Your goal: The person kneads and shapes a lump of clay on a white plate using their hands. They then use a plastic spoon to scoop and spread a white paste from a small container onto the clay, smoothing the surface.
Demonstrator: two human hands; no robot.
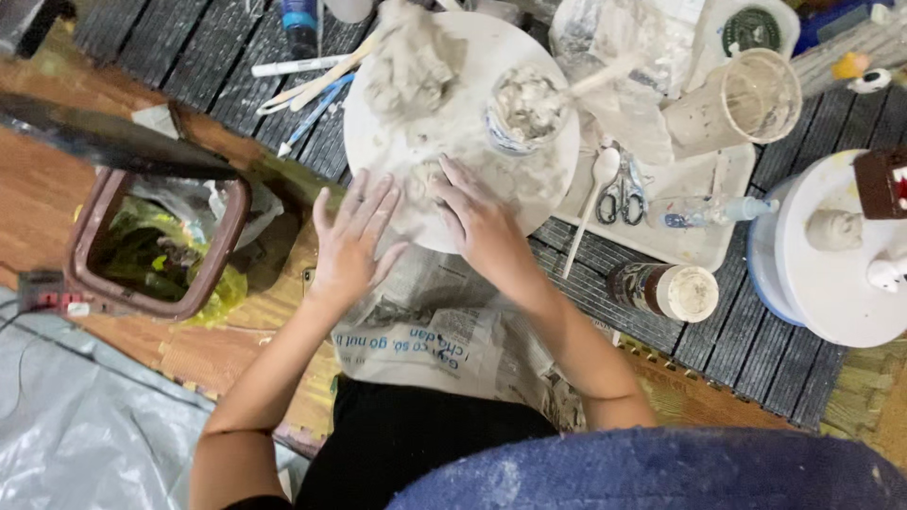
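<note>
Dark ribbed floor mats [737,331] cover a wooden floor, with a sheet of newspaper [444,331] spread at the person's knees; on them sits one round white board [378,142], smeared with grey clay. Both hands lie flat, fingers spread wide, gripping nothing: the left hand [348,247] rests at the board's 7 o'clock rim, the right hand [480,225] at its 6 o'clock; between them, touching the right fingertips, lies one small flattened clay patch [423,181], so the right hand is nearer. From the hands a larger clay lump [408,64] lies at 12 o'clock, its long axis running toward 12; one clay-filled cup [525,109] stands at 1 o'clock. At 3 o'clock a white tray [699,247] holds one pair of scissors [621,196] and one spoon [593,203]; one brown bin [156,241] sits at 9 o'clock; a second round stand [831,293] carries another clay piece.
</note>
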